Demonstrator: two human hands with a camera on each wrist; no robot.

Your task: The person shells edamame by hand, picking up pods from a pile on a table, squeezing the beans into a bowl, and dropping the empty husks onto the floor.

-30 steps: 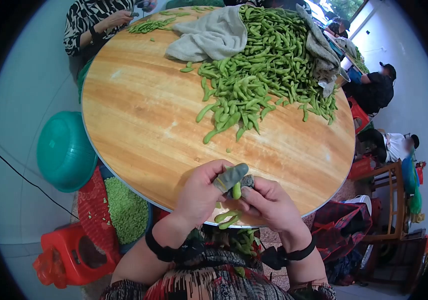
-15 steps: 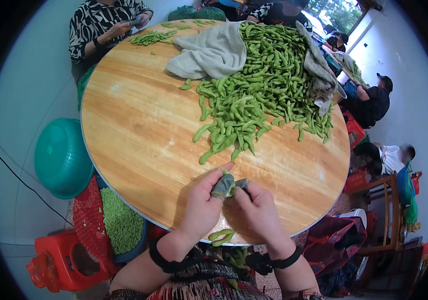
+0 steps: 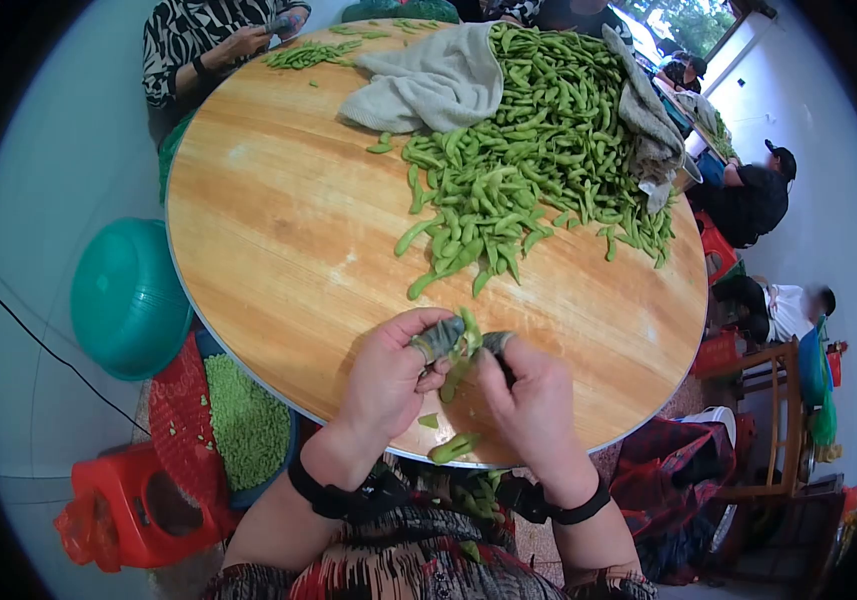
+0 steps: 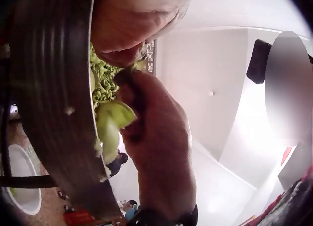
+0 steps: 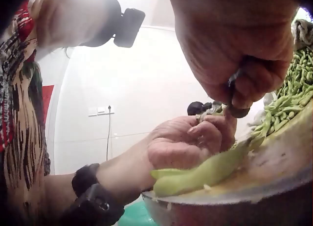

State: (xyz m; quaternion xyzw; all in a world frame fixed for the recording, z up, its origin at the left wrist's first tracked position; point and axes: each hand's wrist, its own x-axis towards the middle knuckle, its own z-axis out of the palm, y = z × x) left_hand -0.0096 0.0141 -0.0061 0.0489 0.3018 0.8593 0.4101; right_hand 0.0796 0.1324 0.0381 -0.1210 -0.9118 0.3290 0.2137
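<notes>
Over the near edge of the round wooden table [image 3: 278, 250], my two hands meet at a green edamame pod [image 3: 469, 328]. My left hand [image 3: 376, 385] grips it with curled fingers, grey-green covers on the fingertips. From the other side my right hand [image 3: 536, 405], also with a dark fingertip cover, pinches at the pod. Another pod [image 3: 454, 448] lies by the table rim below the hands, with a small shell piece near it; it looms large in the right wrist view. A big heap of edamame pods [image 3: 548, 130] covers the far side of the table.
Grey cloth sacking [image 3: 428, 80] lies beside the heap. To the left, below the table, are a teal basin [image 3: 128, 300], a tub of shelled beans [image 3: 243, 420], red netting [image 3: 183, 415] and a red stool [image 3: 138, 510]. Other people sit around and beyond the table.
The hands have stayed close together over the near edge, fingers shifting around the pod between them. It now sticks up between the fingertips. A shell piece now lies on the table below.
</notes>
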